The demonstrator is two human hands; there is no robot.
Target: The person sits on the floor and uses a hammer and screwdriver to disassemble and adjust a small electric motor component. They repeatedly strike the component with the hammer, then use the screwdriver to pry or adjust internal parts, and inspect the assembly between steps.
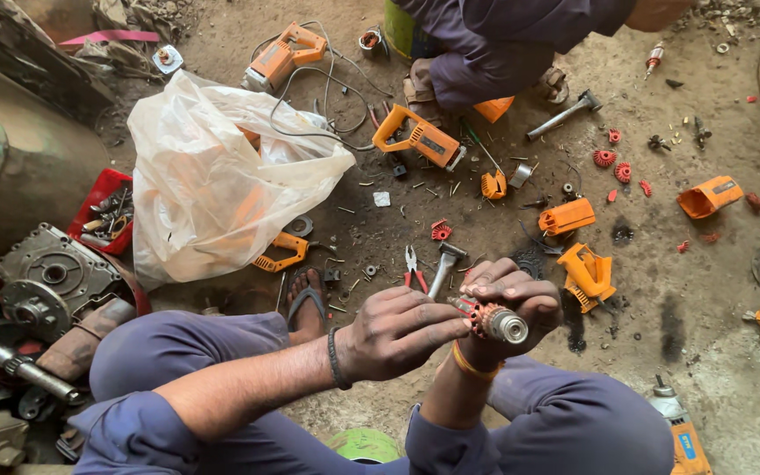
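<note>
Head view: a small motor armature (494, 322), with a red toothed fan and a shiny steel cylinder end, sits above the person's knees, over the dusty concrete floor (714, 352). The right hand (510, 303) wraps its fingers (496, 280) closed around it. The left hand (396, 332) pinches its fingers (447, 322) narrowly against the fan's edge. Orange plastic housings (588, 274) lie nearby.
</note>
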